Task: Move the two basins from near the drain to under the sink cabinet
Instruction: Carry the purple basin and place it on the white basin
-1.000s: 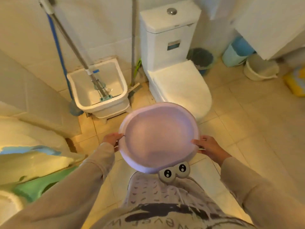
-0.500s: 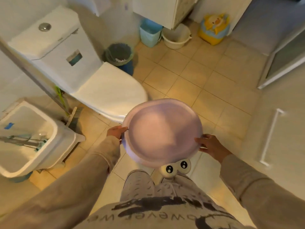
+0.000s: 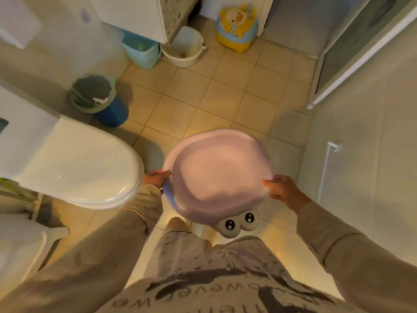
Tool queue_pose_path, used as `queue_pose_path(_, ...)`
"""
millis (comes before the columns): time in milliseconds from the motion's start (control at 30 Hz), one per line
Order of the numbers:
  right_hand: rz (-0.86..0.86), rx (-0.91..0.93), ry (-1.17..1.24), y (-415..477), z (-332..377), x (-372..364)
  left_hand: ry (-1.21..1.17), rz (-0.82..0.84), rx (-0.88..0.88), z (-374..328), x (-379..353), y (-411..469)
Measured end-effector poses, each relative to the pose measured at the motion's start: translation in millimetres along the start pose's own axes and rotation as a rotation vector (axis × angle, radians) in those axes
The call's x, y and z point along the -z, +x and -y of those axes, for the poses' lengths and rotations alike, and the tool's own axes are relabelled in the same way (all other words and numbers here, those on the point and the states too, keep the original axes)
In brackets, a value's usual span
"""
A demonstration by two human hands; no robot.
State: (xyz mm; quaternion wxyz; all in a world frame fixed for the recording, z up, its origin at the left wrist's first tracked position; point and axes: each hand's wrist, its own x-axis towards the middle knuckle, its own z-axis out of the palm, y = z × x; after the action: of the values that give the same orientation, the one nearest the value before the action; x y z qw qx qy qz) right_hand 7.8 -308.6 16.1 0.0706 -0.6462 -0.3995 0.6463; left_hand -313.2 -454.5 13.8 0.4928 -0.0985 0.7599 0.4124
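Note:
I hold a round lilac basin (image 3: 216, 175) level in front of my waist, above the tiled floor. My left hand (image 3: 155, 178) grips its left rim and my right hand (image 3: 283, 190) grips its right rim. The basin looks empty. Whether a second basin is nested under it I cannot tell. The white sink cabinet (image 3: 140, 14) hangs at the top of the view, with floor space beneath its open underside.
A white toilet (image 3: 74, 163) stands close on my left. A lined bin (image 3: 94, 96), a light blue bin (image 3: 142, 51) and a white bucket (image 3: 184, 47) sit by the cabinet. A yellow child's potty (image 3: 237, 26) is beyond. A wall and glass door (image 3: 361, 48) close the right side.
My view has swung right, from the mop sink and toilet toward the sink cabinet and door. The basin has stayed between both hands.

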Motion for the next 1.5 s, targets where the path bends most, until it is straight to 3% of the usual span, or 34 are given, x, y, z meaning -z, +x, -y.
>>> queue_pose_path(233,-0.014,0.035,0.017,54.4,65.1,25.9,0.071,-0.029,-0.013,-71.9,-61.6,35.6)
queue_pose_path(467,-0.128,0.009,0.091,119.1,150.4,41.4,0.037,0.06,0.013,-169.7,-130.0,82.4)
queue_pose_path(933,-0.231,-0.03,0.203,209.8,296.3,74.1,0.23,0.144,-0.047,-351.4,-243.7,159.2)
queue_pose_path(1200,-0.178,-0.011,0.133,307.7,391.6,127.6,0.115,0.122,0.0,-410.4,-327.8,200.4)
queue_pose_path(1500,-0.067,-0.002,-0.053,415.8,522.1,186.7,-0.094,-0.013,0.072,-474.1,-416.6,224.7)
